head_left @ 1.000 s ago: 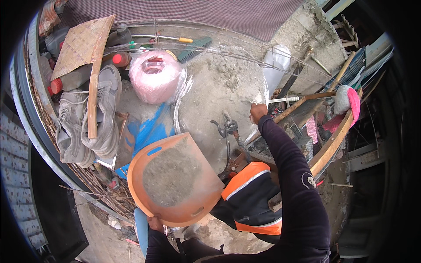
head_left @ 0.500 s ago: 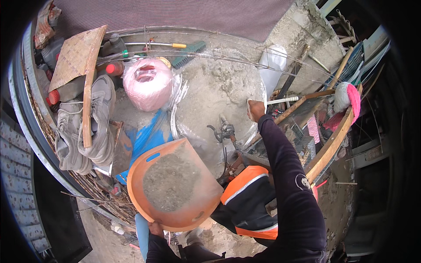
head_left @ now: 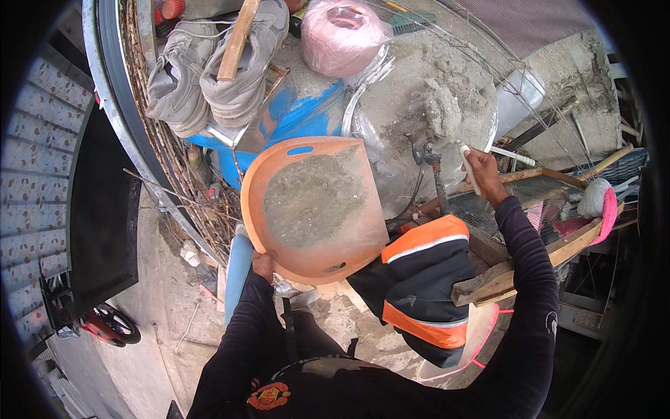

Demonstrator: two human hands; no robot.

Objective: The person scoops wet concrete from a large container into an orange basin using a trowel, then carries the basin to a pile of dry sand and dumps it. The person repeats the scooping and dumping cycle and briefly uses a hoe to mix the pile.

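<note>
Head view | left hand [head_left: 263, 265] grips orange pan [head_left: 314, 207] rim | right hand [head_left: 481, 174] holds white handle [head_left: 469, 169]

A pink roll wrapped in clear plastic film [head_left: 340, 35] lay at the far edge of the sand-crusted round top [head_left: 447, 84], the wrap bunched shiny around it. More clear plastic sheeting [head_left: 364, 105] trailed from it, down the near-left edge of that top and over the blue drum [head_left: 307, 115]. A white plastic container [head_left: 518, 98] stood just past the top's right edge. A small round red and yellow badge [head_left: 268, 395] sat on the person's dark shirt at the lower edge. No signs or screens showed.
</note>
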